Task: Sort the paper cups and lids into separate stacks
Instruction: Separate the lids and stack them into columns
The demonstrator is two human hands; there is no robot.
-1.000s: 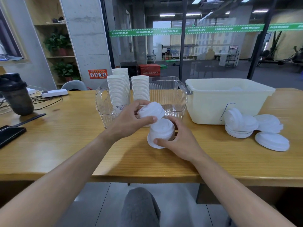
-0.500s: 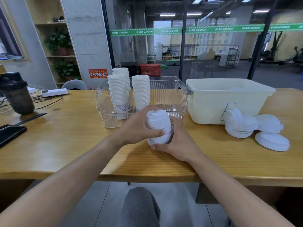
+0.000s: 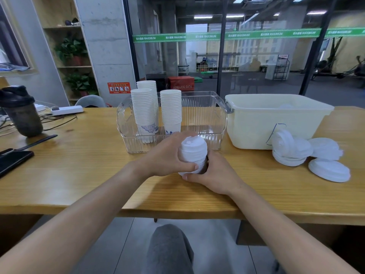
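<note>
Between left hand (image 3: 167,157) and right hand (image 3: 214,175), both gripping, sits lid stack (image 3: 193,153)

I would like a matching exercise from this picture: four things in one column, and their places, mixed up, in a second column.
Things
1. cup stacks
2. stack of lids
3. loose lids
4. dark bottle

Places
A. far left on the table
B. held between the left hand and the right hand
C. inside the clear basket
D. on the table in front of the cream tub

Pairs: 1-C, 2-B, 3-D, 4-A
</note>
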